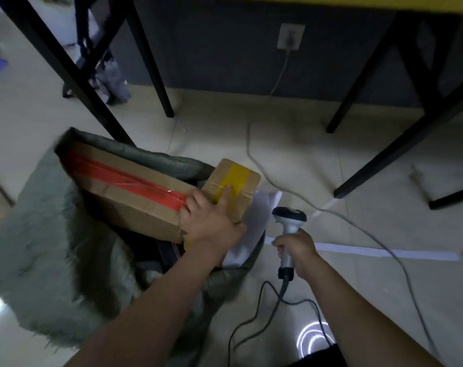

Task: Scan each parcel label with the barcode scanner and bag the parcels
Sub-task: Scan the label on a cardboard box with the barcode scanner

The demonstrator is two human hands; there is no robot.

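Note:
A small cardboard parcel with yellow tape [234, 182] sits at the mouth of a grey-green woven bag [47, 234] on the floor. My left hand [211, 221] grips the parcel's near end, fingers spread over the tape. Beside it in the bag lies a long cardboard box with red tape [127, 186]. A white soft parcel [254, 229] pokes out under my left hand. My right hand [296, 251] holds the white barcode scanner [288, 221] by its handle, head pointing up and away, to the right of the bag.
The scanner's dark cable [254, 316] loops on the tiled floor near me. A grey cord [331, 207] runs from a wall socket [290, 36] across the floor. Black table legs [151, 62] stand left and right [399, 144]. White tape [383, 252] marks the floor.

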